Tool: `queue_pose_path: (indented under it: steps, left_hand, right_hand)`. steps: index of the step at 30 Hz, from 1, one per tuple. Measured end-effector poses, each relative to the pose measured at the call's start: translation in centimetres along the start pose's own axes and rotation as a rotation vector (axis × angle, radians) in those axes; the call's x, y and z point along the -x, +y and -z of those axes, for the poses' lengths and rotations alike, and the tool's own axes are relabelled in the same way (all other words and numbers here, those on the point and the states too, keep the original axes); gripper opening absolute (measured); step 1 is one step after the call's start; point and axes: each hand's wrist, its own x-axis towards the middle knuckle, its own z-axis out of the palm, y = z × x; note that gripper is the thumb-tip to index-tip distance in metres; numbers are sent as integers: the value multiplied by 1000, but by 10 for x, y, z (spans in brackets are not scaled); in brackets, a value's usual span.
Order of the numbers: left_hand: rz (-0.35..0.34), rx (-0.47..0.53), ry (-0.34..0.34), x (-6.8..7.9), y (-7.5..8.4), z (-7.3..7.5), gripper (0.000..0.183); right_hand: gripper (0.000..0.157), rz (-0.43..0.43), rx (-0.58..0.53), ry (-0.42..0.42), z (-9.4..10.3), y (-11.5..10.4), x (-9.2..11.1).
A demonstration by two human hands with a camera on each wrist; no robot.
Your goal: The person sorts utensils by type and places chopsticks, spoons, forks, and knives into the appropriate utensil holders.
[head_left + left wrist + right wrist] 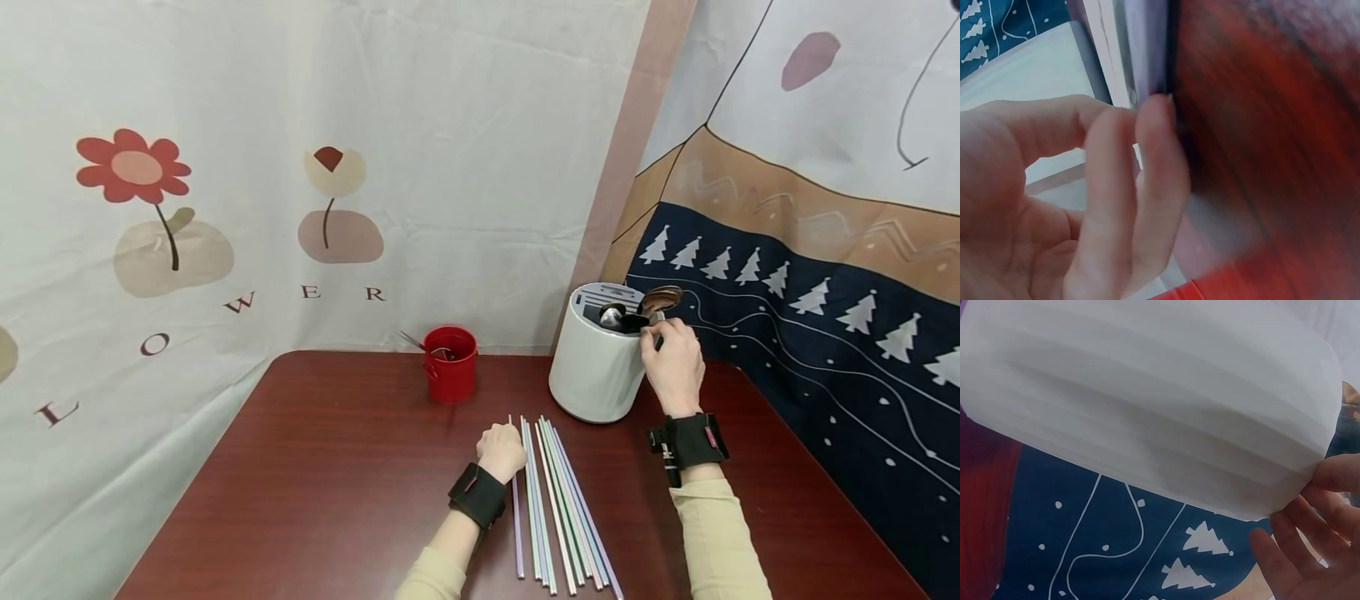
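Beside the spread pastel chopsticks, my left hand has its fingers curled at the far part of the leftmost purple chopstick. The left wrist view shows fingertips pinching that chopstick, partly hiding it. At the right, my right hand grips the rim of a white utensil holder. In the right wrist view its fingers bend around the rim edge. Spoons and a brown ladle-like utensil stick out of the holder, close to that hand.
Left of the holder stands a red cup with metal cutlery in it. All of these rest on a dark red-brown wooden table. Behind it hangs a pale printed curtain, and a navy cloth with white trees borders the right side.
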Motion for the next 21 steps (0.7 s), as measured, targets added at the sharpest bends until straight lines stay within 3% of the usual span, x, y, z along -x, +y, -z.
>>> queue_pose_path:
  steps: [7, 18, 21]
  left_hand:
    - [-46, 75, 44, -2, -3, 11, 45]
    - [-158, 136, 181, -6, 7, 53, 31]
    - [-188, 163, 255, -4, 14, 65, 32]
  right_hand:
    - [25, 1, 0, 2, 1, -1, 0]
    - [25, -14, 3, -12, 1, 0, -1]
    - [25, -15, 1, -13, 1, -1, -1]
